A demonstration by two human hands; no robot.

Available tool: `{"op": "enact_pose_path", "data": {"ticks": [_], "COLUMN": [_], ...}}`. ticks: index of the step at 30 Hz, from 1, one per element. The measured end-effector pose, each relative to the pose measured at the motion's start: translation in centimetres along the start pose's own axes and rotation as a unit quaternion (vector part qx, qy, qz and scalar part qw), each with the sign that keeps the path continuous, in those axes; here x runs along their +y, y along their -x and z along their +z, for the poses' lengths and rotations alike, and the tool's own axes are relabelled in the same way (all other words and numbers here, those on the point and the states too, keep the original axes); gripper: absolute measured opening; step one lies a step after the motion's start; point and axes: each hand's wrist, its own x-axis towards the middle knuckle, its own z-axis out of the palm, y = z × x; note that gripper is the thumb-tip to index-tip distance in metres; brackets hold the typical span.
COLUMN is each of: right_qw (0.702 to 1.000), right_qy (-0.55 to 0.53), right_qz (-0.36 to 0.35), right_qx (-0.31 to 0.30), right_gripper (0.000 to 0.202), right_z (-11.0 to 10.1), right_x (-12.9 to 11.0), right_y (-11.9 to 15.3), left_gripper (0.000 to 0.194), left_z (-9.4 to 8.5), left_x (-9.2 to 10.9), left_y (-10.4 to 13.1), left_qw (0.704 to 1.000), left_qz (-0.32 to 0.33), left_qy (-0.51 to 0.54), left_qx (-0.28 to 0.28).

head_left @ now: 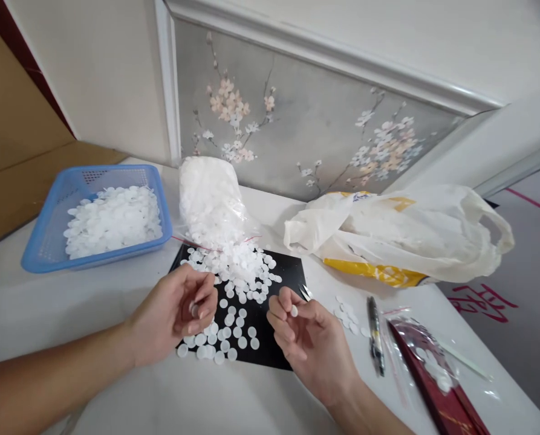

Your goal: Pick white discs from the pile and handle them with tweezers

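My left hand (179, 308) is curled over the left edge of a black sheet (265, 326), its fingers closed around small translucent discs. Over the sheet's right side, my right hand (308, 338) pinches one small whitish disc (294, 310) between thumb and forefinger. Between and behind the hands lies a heap of white discs (240, 266), spilling from the mouth of a clear plastic bag (210, 193). Several loose discs (227, 332) are spread on the front of the sheet, beside my left hand. Tweezers (305, 292) show their tips just behind my right hand.
A blue basket (43, 241) of white discs stands at the left. A white and yellow plastic bag (401, 235) lies at the back right. Right of my right hand are scattered discs (349, 317), a pen (375, 335) and a dark red packet (433, 386). A floral panel (297, 121) stands behind.
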Motion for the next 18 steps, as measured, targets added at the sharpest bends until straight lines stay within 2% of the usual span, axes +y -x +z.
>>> {"op": "enact_pose_path", "data": {"ticks": [3,5,6,7,10,12,16,18], "right_qw": [0.997,0.975,0.949,0.910,0.763,0.689,0.576,0.532], "right_qy": [0.077,0.221,0.315,0.413,0.640,0.711,0.760,0.764], "right_qz": [0.008,-0.002,-0.014,-0.029,-0.087,-0.140,-0.295,-0.355], "right_qx": [0.001,0.008,0.013,0.014,-0.007,-0.021,-0.061,-0.082], "right_gripper": [0.005,0.003,0.004,0.004,0.004,0.006,0.015,0.021], "right_z": [0.0,-0.1,-0.3,-0.5,-1.5,-2.5,-3.9,-3.9], "right_x": [-0.3,-0.4,-0.4,-0.2,0.9,1.9,3.4,3.5], "right_y": [-0.2,-0.2,-0.1,0.1,0.9,1.3,1.8,1.9], "left_gripper": [0.046,0.043,0.038,0.030,0.011,0.010,0.012,0.011], "left_z": [-0.1,-0.5,-0.7,-1.0,-1.9,-2.5,-3.6,-4.2], "left_x": [0.6,1.2,1.5,1.7,2.0,1.7,-0.2,-1.5], "left_y": [0.1,0.3,0.5,0.7,1.8,2.7,4.1,4.4], "left_qw": [0.991,0.966,0.943,0.914,0.814,0.765,0.677,0.619], "left_qz": [0.011,0.032,0.043,0.054,0.092,0.101,0.069,0.094], "left_qy": [-0.128,-0.257,-0.329,-0.403,-0.573,-0.636,-0.733,-0.779], "left_qx": [0.025,0.019,0.012,0.006,0.001,0.000,0.007,0.005]}}
